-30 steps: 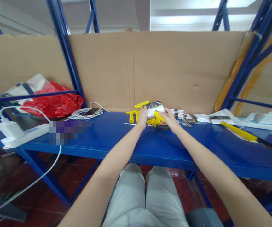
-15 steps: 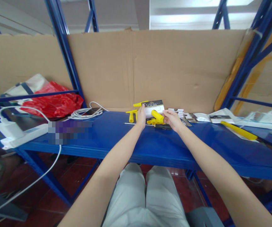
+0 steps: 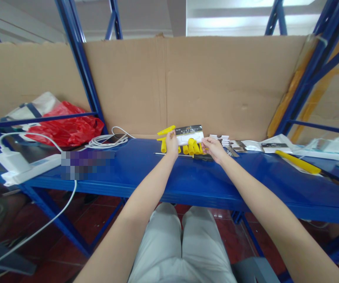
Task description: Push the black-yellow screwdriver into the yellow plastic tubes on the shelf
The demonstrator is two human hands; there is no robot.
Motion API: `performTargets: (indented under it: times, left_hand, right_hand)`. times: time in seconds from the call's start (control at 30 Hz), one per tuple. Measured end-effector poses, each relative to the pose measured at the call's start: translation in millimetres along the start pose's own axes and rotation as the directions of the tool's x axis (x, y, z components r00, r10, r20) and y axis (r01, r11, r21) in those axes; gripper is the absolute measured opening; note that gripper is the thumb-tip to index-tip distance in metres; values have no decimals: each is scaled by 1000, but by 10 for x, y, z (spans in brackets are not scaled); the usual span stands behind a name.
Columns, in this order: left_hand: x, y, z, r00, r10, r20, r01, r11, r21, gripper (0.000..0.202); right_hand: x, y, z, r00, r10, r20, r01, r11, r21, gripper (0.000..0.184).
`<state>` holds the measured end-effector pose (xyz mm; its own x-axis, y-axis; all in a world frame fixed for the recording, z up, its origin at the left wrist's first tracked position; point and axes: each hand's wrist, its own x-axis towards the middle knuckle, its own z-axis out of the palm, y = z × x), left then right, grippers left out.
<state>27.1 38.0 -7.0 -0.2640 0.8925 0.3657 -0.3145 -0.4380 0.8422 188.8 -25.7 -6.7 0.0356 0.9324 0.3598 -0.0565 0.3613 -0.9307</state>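
Over the blue shelf (image 3: 145,173) both my hands hold a small white and black printed card (image 3: 189,134) with several yellow tube-shaped pieces (image 3: 192,147) hanging along its lower edge. My left hand (image 3: 172,142) pinches the card's left end. My right hand (image 3: 213,148) pinches its right end. Another yellow piece (image 3: 165,130) sticks out just left of my left hand. A thin metal rod (image 3: 165,154) lies on the shelf under the hands.
Cardboard (image 3: 187,82) backs the shelf. A coiled white cable (image 3: 107,140), a red plastic bag (image 3: 66,126) and a white power strip (image 3: 24,169) sit to the left. Papers and leaflets (image 3: 263,146) and a long yellow tool (image 3: 297,163) lie to the right. Blue rack posts (image 3: 81,67) stand behind.
The card has turned flatter to face me and the yellow tube my right hand held against it now hangs in the row below. My left hand slid slightly left.
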Motion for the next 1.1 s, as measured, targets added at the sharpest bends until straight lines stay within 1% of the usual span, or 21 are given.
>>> performTargets:
  times: [0.03,0.07,0.2,0.3,0.4,0.5,0.63,0.7,0.77,0.9,1.03,1.1]
  left_hand:
    - [-22,16,19,998,-24,-54,24,1000,-18,25]
    - [-49,37,38,995,-50,-82,47,998,-40,28]
    - [-151,133,68,992,-97,-75,92,993,-68,37]
    - [-162,189,22,984,-151,-92,149,988,-38,38]
    - [-131,238,-46,966,-188,-178,183,982,-49,38]
    - [-102,279,-92,940,-203,-275,186,979,-85,34]
    - [-87,296,-98,922,-231,-311,212,973,-92,29]
    - [-93,293,-85,923,-220,-316,202,975,-89,29]
    - [-112,291,-70,933,-217,-285,201,976,-84,35]
    - [-174,299,-40,953,-234,-191,231,972,-38,51]
    - [-211,302,-12,955,-243,-167,251,968,26,57]
    - [-218,303,-2,953,-260,-153,270,962,46,57]
  right_hand:
    - [5,5,-2,1000,-2,-7,1,1000,-5,49]
    - [11,8,-6,1000,-2,-14,2,1000,-11,50]
    - [17,-4,-23,1000,-6,-20,5,1000,-21,50]
    - [1,-45,-33,1000,0,-21,0,1000,4,51]
    - [-19,-95,-38,999,2,-47,1,998,63,50]
    - [-26,-139,-42,992,18,-122,-4,993,115,38]
    - [-14,-195,-73,963,20,-269,25,986,165,26]
    - [-1,-227,-111,935,38,-353,29,983,183,23]
    - [15,-263,-171,891,76,-447,15,980,197,23]
    - [47,-328,-364,788,139,-600,10,971,239,24]
    - [64,-373,-601,685,188,-704,18,962,274,22]
    - [65,-380,-702,629,193,-753,16,965,261,21]
